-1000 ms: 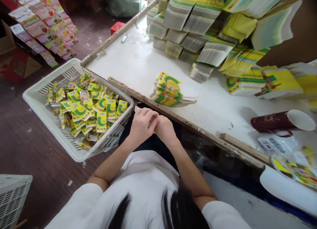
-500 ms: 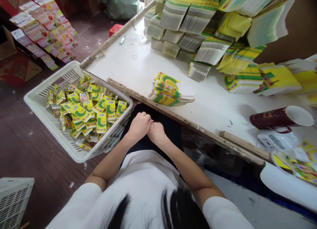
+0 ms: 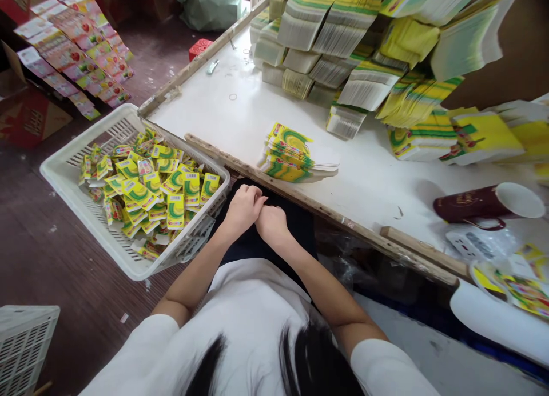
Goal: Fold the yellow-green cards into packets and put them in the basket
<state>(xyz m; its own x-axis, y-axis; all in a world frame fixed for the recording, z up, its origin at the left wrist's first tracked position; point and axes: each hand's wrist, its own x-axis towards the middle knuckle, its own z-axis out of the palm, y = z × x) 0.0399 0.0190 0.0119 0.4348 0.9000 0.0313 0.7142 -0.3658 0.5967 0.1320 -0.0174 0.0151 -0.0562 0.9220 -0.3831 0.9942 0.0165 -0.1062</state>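
Note:
My left hand (image 3: 244, 210) and my right hand (image 3: 273, 223) rest close together over my dark-clothed lap, just below the table edge. The fingers of both are curled in, and nothing shows in either. The right hand's fingertips are hidden under it. Beyond them on the table lies a small stack of yellow and green printed cards (image 3: 287, 150), touched by neither hand. Left of my hands, a white plastic basket (image 3: 128, 267) holds many small yellow packs (image 3: 175, 212) with green rings and barcodes.
Tall piles of folded yellow-green cards (image 3: 347, 27) stand at the table's back. A dark red mug (image 3: 467, 204) lies on its side at the right. A wooden strip (image 3: 420, 253) runs along the front edge. Pink printed sheets (image 3: 77, 47) and a grey crate (image 3: 26, 339) are on the left.
My hands have drawn slightly apart, with the left hand lifting a little and its fingers loosening. The cards, basket and mug stay in place.

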